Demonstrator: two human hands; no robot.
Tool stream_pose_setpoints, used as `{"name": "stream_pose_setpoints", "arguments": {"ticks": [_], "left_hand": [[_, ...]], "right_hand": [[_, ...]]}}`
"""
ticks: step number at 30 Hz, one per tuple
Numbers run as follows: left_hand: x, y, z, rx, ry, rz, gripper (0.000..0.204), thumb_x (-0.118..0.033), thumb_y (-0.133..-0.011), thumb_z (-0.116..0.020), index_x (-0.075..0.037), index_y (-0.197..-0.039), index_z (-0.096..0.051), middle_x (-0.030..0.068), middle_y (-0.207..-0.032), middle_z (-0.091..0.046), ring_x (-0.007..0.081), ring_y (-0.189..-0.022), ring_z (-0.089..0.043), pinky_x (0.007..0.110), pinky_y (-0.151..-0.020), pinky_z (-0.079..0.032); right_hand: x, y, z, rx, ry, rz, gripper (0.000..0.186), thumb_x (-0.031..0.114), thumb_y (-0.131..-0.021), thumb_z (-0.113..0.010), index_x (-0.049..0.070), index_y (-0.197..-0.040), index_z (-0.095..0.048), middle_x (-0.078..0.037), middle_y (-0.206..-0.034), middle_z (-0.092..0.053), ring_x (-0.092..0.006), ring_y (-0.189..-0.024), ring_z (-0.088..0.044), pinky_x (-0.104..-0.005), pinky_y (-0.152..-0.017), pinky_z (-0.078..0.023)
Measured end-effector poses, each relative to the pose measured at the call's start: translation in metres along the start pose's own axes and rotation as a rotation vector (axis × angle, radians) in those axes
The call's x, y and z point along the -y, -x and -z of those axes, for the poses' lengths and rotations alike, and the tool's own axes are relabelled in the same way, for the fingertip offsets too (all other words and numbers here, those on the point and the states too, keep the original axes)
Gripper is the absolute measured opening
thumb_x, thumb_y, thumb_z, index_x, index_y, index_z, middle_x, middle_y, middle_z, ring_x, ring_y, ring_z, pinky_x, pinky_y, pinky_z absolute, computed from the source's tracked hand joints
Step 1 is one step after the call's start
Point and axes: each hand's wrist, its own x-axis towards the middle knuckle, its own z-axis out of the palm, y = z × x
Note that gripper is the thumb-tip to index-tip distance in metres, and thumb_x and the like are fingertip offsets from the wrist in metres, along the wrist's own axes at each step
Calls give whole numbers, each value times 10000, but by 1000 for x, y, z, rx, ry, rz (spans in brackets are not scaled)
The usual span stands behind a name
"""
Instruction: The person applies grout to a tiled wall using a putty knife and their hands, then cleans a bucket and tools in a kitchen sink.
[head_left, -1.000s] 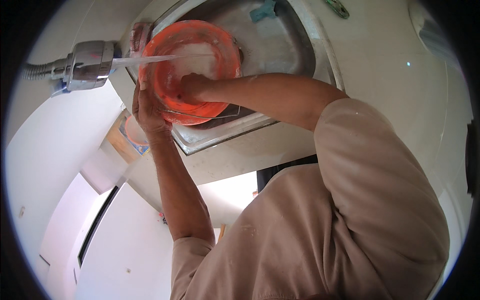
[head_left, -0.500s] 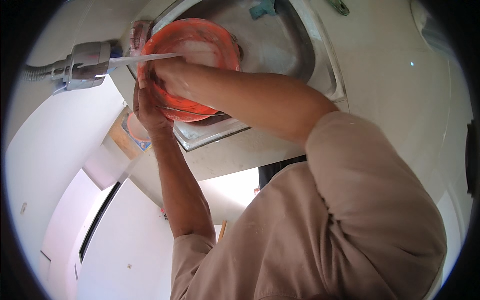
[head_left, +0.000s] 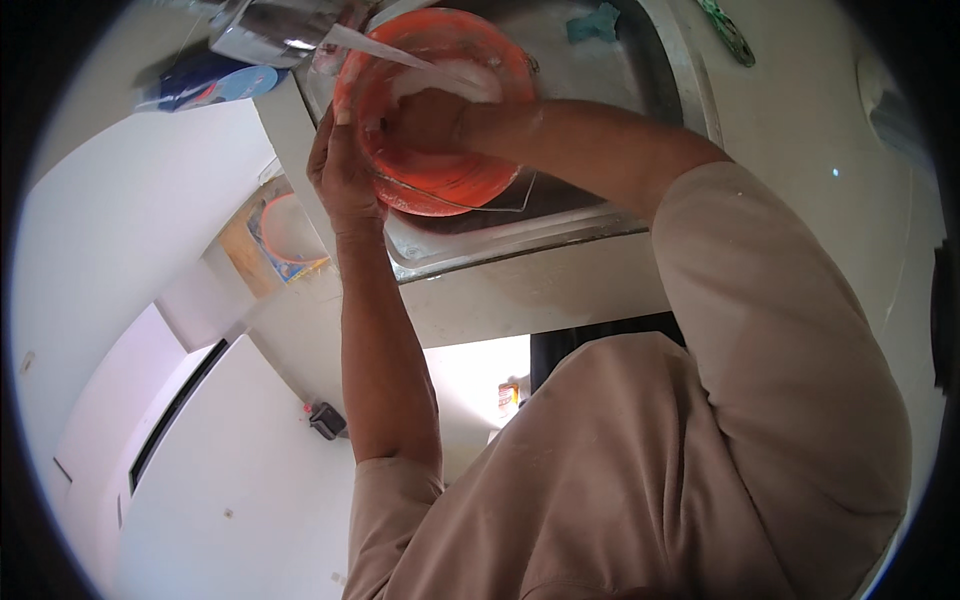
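An orange bucket (head_left: 455,185) with white residue inside is tilted in the metal sink (head_left: 480,250), its mouth toward me. My left hand (head_left: 345,175) holds the bucket's left rim, thumb at the edge and fingers along the outside. Inside the bucket is my right hand (head_left: 430,120), with its fingers curled against the inner wall. What those fingers hold, if anything, is hidden. Water (head_left: 390,52) streams from a chrome faucet (head_left: 275,35) into the bucket. The bucket's thin wire handle (head_left: 527,195) hangs over the near side.
A teal cloth (head_left: 593,22) lies in the far part of the sink. Beside the faucet is a dark blue bottle (head_left: 222,85). A green-handled tool (head_left: 728,35) rests on the counter to the right. Lower left, another orange-rimmed container (head_left: 292,230) stands near a brown board.
The view has shifted, so sink, bucket and faucet sit higher and further right. My right hand has moved slightly within the bucket. My left hand keeps its hold on the rim.
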Motion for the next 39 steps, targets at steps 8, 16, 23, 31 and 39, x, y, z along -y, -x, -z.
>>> {"name": "stream_pose_setpoints", "arguments": {"ticks": [8,16,23,31,39], "left_hand": [[-2,5,-3,-1,-51,10,394,-205,-933,-658,43,-1239,-659,75,-1143,-676,160,-1083,-595,290,-984,-439],[4,19,1,33,-96,-86,381,-175,-924,-651,22,-1249,-661,92,-1215,-659,188,-1165,-567,310,-1041,-405],[5,9,6,34,-75,-42,404,-163,-927,-651,45,-1274,-636,91,-1255,-648,191,-1183,-566,315,-1053,-401],[3,12,3,12,-69,-31,413,-170,-929,-666,40,-1284,-634,102,-1255,-646,181,-1169,-573,308,-1054,-402],[1,19,-1,-31,-56,-41,391,-180,-928,-665,58,-1238,-648,90,-1226,-649,184,-1150,-575,312,-1041,-407]], "right_hand": [[-21,-13,42,325,233,-139,225,176,-921,-526,109,-1011,-722,-93,-1034,-722,-231,-996,-693,-402,-884,-545],[-6,6,16,459,-327,-388,217,126,-939,-504,92,-1002,-709,-105,-1016,-716,-226,-956,-695,-391,-831,-551],[31,6,22,369,-246,-330,205,112,-922,-520,86,-917,-724,-114,-978,-729,-233,-952,-709,-370,-817,-558],[-10,6,93,503,36,-80,206,136,-868,-606,128,-1025,-740,-40,-1000,-736,-210,-987,-700,-346,-829,-571],[19,11,61,666,356,-305,144,155,-861,-621,91,-953,-711,-72,-1037,-711,-236,-962,-681,-351,-829,-561]]}}
